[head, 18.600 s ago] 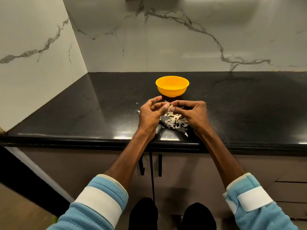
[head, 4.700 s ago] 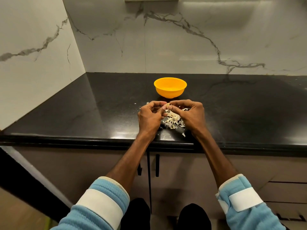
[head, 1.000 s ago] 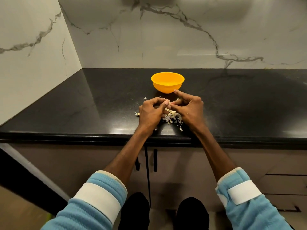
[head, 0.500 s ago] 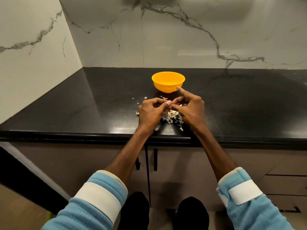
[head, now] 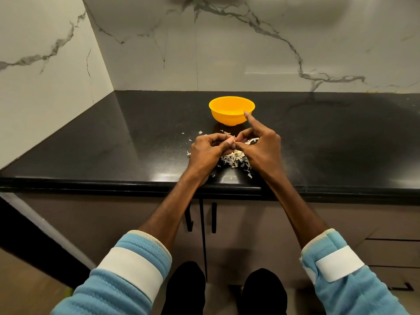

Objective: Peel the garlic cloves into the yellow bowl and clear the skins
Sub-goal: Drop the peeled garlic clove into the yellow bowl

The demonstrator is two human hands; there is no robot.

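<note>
Right hand (head: 261,148) forefinger risen (near bowl (head: 227,118)), hidden clove pinched against left hand (head: 206,151)

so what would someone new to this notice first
The bright yellow bowl stands out against the black counter, set back from the front edge. Just in front of it the left hand and right hand pinch something small, probably a garlic clove hidden between them, above a pale pile of skins. The right forefinger sticks out toward the bowl.
</note>
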